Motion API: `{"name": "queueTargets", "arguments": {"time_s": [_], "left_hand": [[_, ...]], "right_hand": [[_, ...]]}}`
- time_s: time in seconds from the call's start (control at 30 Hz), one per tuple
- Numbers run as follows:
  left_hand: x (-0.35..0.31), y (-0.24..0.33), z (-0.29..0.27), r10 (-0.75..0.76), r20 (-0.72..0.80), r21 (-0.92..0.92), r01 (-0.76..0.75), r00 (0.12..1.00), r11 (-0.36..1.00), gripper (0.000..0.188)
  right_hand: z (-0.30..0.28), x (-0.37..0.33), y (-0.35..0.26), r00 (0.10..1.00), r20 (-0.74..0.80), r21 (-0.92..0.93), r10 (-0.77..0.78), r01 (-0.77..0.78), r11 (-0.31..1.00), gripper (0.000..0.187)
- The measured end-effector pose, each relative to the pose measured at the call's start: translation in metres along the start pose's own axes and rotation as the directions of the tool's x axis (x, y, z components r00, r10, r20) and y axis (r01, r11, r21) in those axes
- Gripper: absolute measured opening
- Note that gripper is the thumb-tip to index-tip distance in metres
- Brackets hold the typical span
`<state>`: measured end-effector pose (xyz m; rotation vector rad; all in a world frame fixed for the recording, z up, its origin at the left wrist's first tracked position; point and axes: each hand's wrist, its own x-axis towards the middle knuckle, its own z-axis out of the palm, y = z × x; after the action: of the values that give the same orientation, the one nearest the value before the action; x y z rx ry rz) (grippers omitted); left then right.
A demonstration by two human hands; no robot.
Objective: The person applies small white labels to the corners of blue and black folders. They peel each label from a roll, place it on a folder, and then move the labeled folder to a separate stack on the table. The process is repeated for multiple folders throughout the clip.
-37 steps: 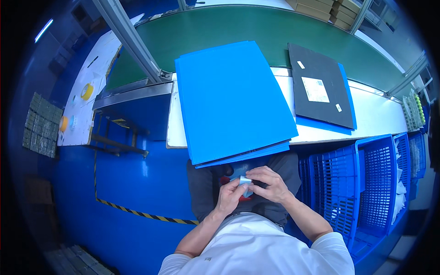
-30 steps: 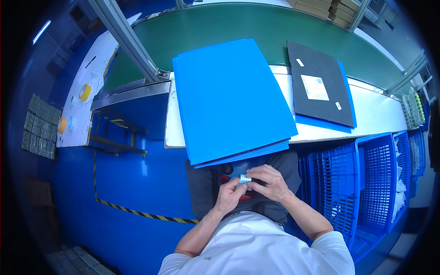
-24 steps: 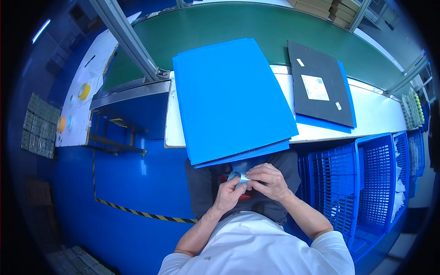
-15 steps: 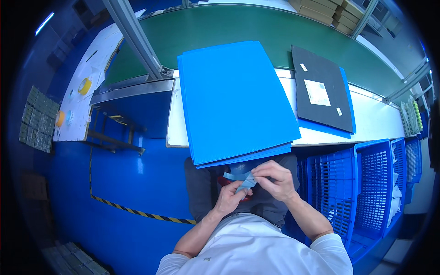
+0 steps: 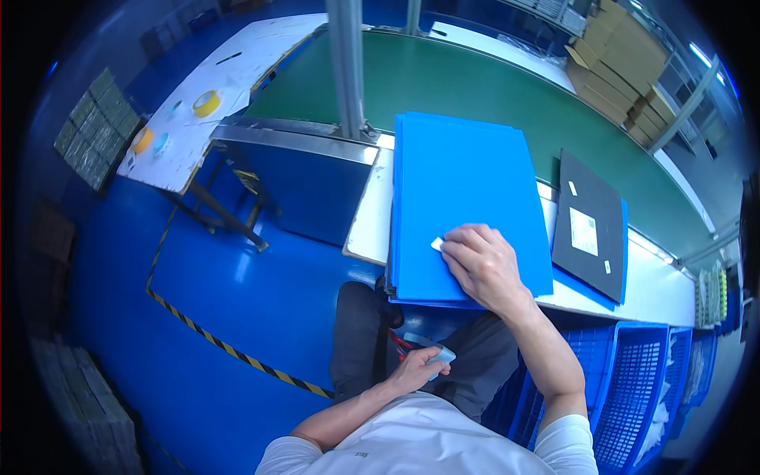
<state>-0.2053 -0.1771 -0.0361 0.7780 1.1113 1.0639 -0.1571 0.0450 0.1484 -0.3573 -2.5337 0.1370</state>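
My right hand [image 5: 481, 265] is over the lower part of a stack of blue plastic sheets [image 5: 467, 174] on the white bench. Its thumb and fingers pinch a small white sticker [image 5: 437, 245]; whether the sticker touches the top sheet I cannot tell. Lower down, above my lap, my left hand [image 5: 418, 372] is closed on a pale blue strip [image 5: 440, 352], which looks like label backing. Something red [image 5: 400, 343] shows beside the strip, mostly hidden. To the right of the stack lies a dark board [image 5: 590, 218] bearing a large white label and two small white stickers, on top of more blue sheets.
Behind the bench runs a green conveyor belt [image 5: 443, 79] with a metal post [image 5: 346, 71]. Blue crates [image 5: 633, 396] stand at the lower right. A side table [image 5: 178, 131] at the left holds tape rolls [image 5: 207, 104]. Cardboard boxes [image 5: 621, 55] are piled at the far right.
My right hand has left the strip and moved up over the blue stack with a small white sticker. My left hand keeps the strip. The whole view has shifted, with the bench now further right.
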Motion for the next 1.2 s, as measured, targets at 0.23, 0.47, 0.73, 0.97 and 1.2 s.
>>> {"name": "queueTargets", "arguments": {"time_s": [0.23, 0.47, 0.73, 0.97, 1.2], "left_hand": [[0.006, -0.015, -0.01, -0.035, -0.02, -0.03, 0.035, 0.999, 0.999, 0.023], [0.016, -0.013, -0.004, 0.012, 0.021, -0.021, -0.011, 1.0, 1.0, 0.019], [0.009, -0.021, 0.0, -0.077, 0.014, -0.035, 0.078, 0.997, 0.996, 0.025], [0.016, -0.003, 0.01, -0.078, -0.054, -0.242, 0.063, 0.995, 0.968, 0.032], [0.017, 0.009, 0.009, 0.039, -0.168, -0.25, -0.081, 0.985, 0.965, 0.03]], "right_hand": [[-0.03, -0.02, -0.022, 0.923, 0.384, -0.001, 0.015, -0.016, 1.0, 0.087], [-0.048, -0.038, -0.02, 0.92, 0.389, 0.004, -0.048, 0.05, 0.999, 0.07], [-0.128, -0.049, 0.024, 0.937, -0.348, -0.226, -0.02, -0.063, 0.972, 0.038], [-0.129, -0.155, 0.135, 0.885, -0.371, -0.412, 0.28, -0.427, 0.805, 0.038], [-0.103, -0.19, 0.097, 0.813, -0.191, -0.029, 0.551, -0.566, 0.824, 0.037]]}}
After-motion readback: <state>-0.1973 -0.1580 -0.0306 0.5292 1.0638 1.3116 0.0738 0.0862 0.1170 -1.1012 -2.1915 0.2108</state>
